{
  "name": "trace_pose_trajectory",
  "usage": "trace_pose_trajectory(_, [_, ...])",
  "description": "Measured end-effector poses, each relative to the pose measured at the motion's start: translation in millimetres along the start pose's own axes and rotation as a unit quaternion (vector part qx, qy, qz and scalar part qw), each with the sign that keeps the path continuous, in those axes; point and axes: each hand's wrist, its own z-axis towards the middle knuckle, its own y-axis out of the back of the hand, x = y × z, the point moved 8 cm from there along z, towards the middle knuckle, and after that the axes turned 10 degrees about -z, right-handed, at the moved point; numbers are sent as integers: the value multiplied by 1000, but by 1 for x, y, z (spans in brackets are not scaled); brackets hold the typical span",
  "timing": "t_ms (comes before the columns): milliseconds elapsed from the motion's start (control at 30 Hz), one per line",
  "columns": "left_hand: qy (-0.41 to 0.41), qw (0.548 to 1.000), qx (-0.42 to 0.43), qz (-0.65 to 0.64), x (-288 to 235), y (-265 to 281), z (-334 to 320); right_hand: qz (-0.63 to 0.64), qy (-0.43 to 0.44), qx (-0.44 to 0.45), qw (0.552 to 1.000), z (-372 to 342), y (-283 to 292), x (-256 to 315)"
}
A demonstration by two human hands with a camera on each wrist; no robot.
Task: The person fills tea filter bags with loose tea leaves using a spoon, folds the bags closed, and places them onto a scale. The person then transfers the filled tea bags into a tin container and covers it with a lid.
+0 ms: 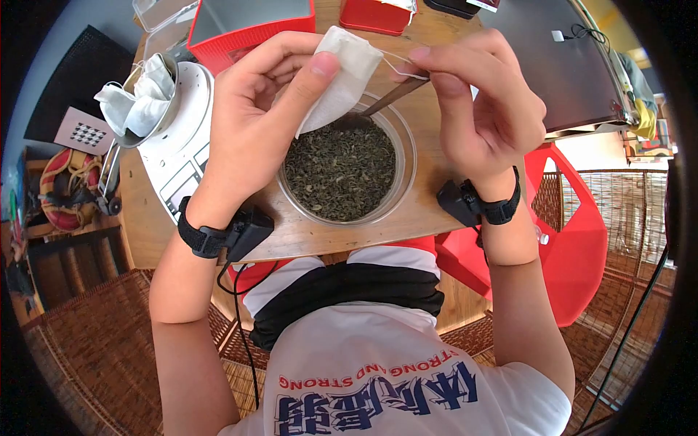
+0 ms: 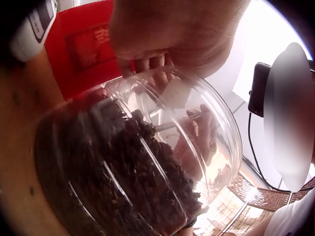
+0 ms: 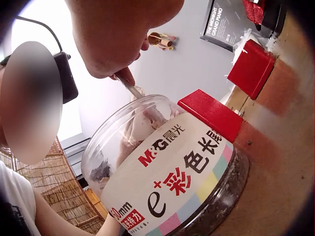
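My left hand [image 1: 251,116] holds a white drawstring tea bag [image 1: 350,65] between thumb and fingers, above a clear plastic tub [image 1: 409,149]. Dark dried leaves [image 1: 342,174], like loose tea, fill much of the tub. From the bag's upper corner a thin white string [image 1: 398,59] runs to my right hand [image 1: 491,102], whose thumb and forefinger pinch it. A spoon [image 1: 392,97] leans in the leaves, its handle end close by the right fingertips. In the right wrist view, a printed label [image 3: 172,172] covers the tub's side.
Left of the tub is a white scale [image 1: 190,102] carrying a metal bowl [image 1: 169,109] with white bags [image 1: 142,109] in it. Behind stand an open red box [image 1: 251,29] and a smaller red box [image 1: 374,16]. A red chair [image 1: 582,240] is at the right.
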Motion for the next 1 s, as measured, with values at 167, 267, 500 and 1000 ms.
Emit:
trace_pose_trajectory(167, [-21, 999, -18, 24, -2, 1, 0, -8, -30, -38, 999, -1, 2, -2])
trace_pose_trajectory(267, [-22, 999, -28, 23, -1, 3, 0, 16, -81, -19, 996, 0, -3, -13])
trace_pose_trajectory(500, [-23, 999, -11, 48, -1, 0, 0, 49, -153, 14, 987, -2, -14, -22])
trace_pose_trajectory(1000, [4, 1000, -3, 25, 2, -1, 1, 124, -235, 6, 964, -9, -21, -34])
